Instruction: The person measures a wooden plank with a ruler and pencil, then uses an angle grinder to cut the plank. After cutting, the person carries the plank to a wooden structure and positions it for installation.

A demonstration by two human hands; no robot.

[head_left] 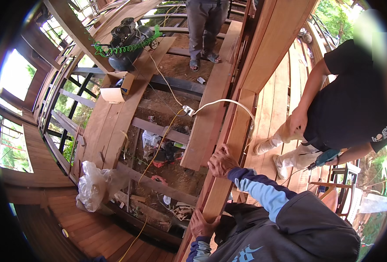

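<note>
A long wooden beam runs from the bottom middle up toward a broad timber post at the upper right. My right hand lies on its top with bent fingers curled at the left edge. Nearer to me, my left hand grips the same beam, fingers wrapped over it. Both sleeves are dark with light blue patches. A white cable arches over the beam and drops along its right side, close to my right hand. It joins a white plug connection on the left.
A co-worker in black stands right, holding a teal drill; another person's legs stand ahead. Open joists expose soil and debris on the left. An air compressor, cardboard box, plastic bag and yellow cord lie there.
</note>
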